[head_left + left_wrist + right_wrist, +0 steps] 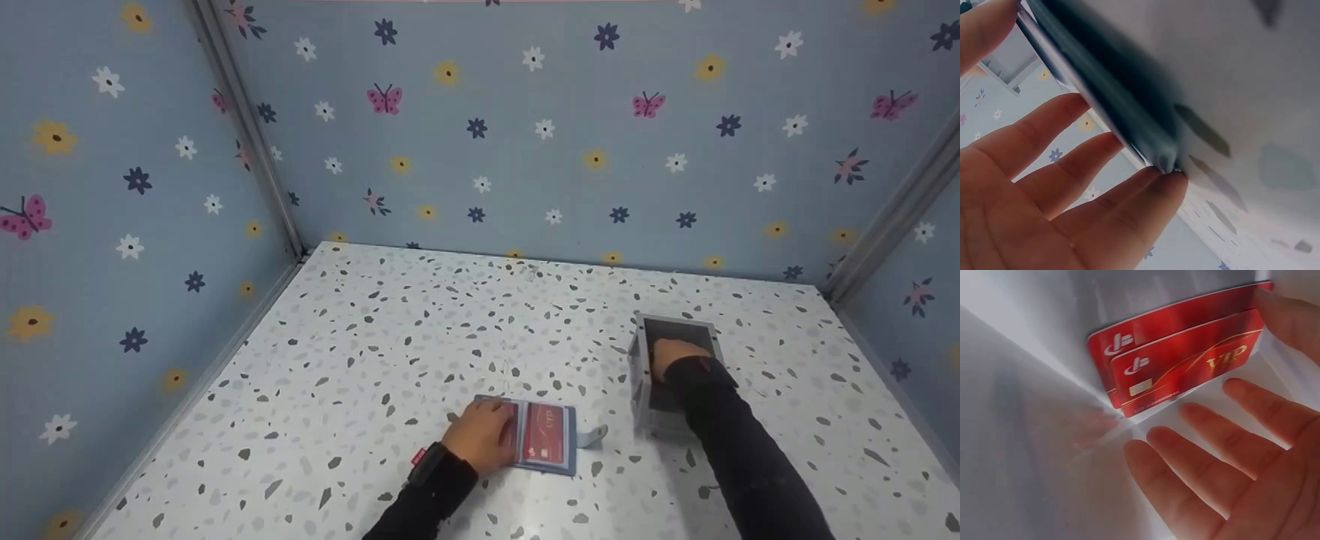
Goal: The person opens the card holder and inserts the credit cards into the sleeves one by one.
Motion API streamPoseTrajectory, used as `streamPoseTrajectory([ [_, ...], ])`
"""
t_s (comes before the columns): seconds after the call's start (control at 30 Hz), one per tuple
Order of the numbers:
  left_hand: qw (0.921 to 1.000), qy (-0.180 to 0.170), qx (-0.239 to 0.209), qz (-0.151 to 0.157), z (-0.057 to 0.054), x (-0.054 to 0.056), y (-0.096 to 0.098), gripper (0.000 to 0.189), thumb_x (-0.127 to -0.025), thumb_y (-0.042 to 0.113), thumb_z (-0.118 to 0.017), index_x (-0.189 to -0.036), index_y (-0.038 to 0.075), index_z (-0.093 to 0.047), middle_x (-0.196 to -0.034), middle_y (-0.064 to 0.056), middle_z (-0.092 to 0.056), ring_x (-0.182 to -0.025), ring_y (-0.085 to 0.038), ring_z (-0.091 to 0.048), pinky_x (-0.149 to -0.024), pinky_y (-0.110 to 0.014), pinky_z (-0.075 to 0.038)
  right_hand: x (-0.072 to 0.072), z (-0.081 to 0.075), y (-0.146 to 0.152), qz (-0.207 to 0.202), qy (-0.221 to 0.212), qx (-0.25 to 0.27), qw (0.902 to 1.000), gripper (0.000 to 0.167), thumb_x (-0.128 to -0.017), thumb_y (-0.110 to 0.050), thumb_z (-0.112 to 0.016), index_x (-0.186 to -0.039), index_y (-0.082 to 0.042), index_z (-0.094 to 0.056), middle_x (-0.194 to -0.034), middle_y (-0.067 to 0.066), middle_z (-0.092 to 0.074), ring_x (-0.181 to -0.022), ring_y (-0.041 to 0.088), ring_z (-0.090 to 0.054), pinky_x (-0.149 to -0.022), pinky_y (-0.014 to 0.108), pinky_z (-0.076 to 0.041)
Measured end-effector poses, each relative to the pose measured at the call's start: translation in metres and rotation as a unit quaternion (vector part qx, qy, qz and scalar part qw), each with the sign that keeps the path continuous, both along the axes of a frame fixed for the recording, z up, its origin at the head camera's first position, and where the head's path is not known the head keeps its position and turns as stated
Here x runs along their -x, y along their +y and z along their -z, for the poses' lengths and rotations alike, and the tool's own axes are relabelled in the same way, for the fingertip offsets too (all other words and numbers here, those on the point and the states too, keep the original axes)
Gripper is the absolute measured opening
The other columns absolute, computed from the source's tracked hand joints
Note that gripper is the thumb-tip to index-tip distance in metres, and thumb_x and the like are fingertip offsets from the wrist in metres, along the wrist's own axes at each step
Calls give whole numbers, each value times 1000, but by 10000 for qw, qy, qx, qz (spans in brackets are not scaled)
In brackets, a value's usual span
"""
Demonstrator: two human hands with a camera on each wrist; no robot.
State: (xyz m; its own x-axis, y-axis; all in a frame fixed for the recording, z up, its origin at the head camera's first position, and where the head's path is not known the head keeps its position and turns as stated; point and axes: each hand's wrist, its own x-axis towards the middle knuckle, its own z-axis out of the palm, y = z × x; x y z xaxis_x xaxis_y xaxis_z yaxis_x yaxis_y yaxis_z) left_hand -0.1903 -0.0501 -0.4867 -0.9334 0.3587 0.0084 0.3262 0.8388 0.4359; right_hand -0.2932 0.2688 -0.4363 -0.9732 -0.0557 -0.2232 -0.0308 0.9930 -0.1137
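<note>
A blue card holder lies spread on the table, with a red card in its right-hand sleeve. My left hand rests over its left half, fingertips along the holder's edge in the left wrist view. To the right, my right hand reaches down into a grey open-topped box. Inside it, two red cards, the front one a VIP card, lean overlapped against the wall. The right thumb overlaps the rear card's upper corner, while the other fingers stretch out below the cards.
A strap with a round snap sticks out from the holder toward the box. White speckled tabletop surrounds both things. Blue flowered panels stand behind and at both sides, joined by grey metal posts.
</note>
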Motion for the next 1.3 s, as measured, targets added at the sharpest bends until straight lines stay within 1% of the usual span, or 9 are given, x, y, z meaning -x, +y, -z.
streamPoseTrajectory([
  [0.2,10000,-56,-7,-20,-1,-1,1,56,-77,23,-77,-129,8,-62,-137,-15,-58,-130,-34,-51,-110,-50,-42,0,1,3,-49,-74,-62,9999,16,-85,-5,-54,-90,5,-65,-100,27,-69,-87,38,-65,-85,55,-53],
  [0.43,10000,-21,-28,-2,-2,-2,1,55,-77,22,-76,-128,8,-62,-135,-14,-60,-128,-32,-53,-110,-49,-42,2,5,4,-157,51,-140,9998,14,-86,-3,-53,-87,4,-66,-90,23,-70,-72,29,-58,-77,50,-55],
  [0.53,10000,-19,-18,-12,-2,-2,2,55,-77,21,-76,-128,8,-62,-134,-14,-60,-127,-32,-53,-109,-49,-43,1,4,4,-121,-13,-121,9999,17,-87,-2,-52,-89,5,-67,-84,20,-69,-67,26,-52,-72,48,-54],
  [0.63,10000,-71,-12,-40,-2,-2,2,57,-76,20,-77,-129,8,-62,-134,-14,-60,-128,-32,-53,-109,-49,-43,0,2,4,-82,-76,-89,9999,17,-86,-3,-54,-91,5,-68,-83,19,-69,-67,26,-52,-70,47,-53],
  [0.73,9999,-156,-32,-68,-3,-2,2,59,-74,20,-78,-130,8,-61,-136,-14,-58,-129,-33,-52,-109,-50,-42,-2,-1,4,-65,-66,-34,10000,15,-84,-5,-57,-87,3,-69,-83,18,-70,-67,26,-55,-70,47,-54],
  [0.8,9999,-84,-25,-54,-2,-2,1,59,-74,21,-78,-129,7,-61,-135,-15,-59,-128,-33,-52,-108,-50,-43,-3,-2,4,-105,13,-19,9999,11,-83,-4,-57,-84,2,-67,-84,20,-69,-69,27,-57,-70,49,-54],
  [0.97,10000,86,-15,-5,-1,-2,1,58,-73,20,-78,-127,6,-63,-132,-16,-60,-126,-34,-53,-107,-48,-44,-1,-3,6,-89,213,-32,9997,10,-87,-2,-55,-86,4,-63,-91,26,-69,-78,34,-63,-80,55,-53],
  [1.17,9999,-57,-64,-88,-1,-1,1,60,-74,20,-77,-129,6,-61,-135,-16,-59,-128,-34,-51,-110,-50,-42,6,-2,9,223,221,-6,9995,18,-89,-2,-56,-101,8,-66,-98,26,-70,-88,40,-67,-84,56,-54],
  [1.3,10000,-37,-47,-76,-1,-1,1,59,-74,20,-77,-129,6,-61,-134,-16,-59,-128,-34,-52,-110,-49,-42,8,-6,18,235,19,535,9983,26,-90,-3,-55,-111,9,-65,-108,27,-68,-95,40,-66,-86,55,-53],
])
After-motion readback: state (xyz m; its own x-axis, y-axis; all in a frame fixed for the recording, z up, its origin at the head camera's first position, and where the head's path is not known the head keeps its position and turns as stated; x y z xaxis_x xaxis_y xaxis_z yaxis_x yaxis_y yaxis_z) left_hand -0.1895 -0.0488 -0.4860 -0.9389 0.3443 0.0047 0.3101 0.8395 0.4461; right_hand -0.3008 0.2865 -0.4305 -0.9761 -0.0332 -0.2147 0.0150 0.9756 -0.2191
